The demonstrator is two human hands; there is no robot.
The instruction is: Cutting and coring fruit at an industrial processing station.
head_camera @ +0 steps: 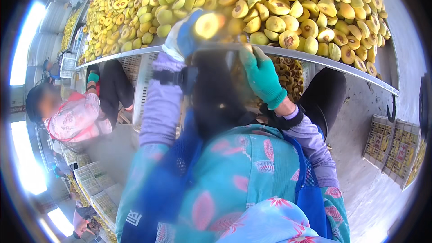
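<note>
A heap of halved yellow-green stone fruit [280, 10] lies on a metal-rimmed table [297, 54] before me. My left hand [180, 38], in a white and blue glove, is at the table's near rim with a bright, blurred fruit half [206, 26] at its fingers. Across from it, my right hand [265, 77] wears a teal knitted glove. Its fingers are bent near the rim; blur hides whether they hold anything. Below the rim, between my knees, brown fruit pieces or stones [288, 76] fill a container, partly hidden by my right hand.
A person in a pink floral top [79, 118] sits at the same table on my left. A pale plastic crate [143, 91] stands between us. Fruit-filled crates [391, 148] stand on the floor at right. More crates [98, 179] and workers are at the far left.
</note>
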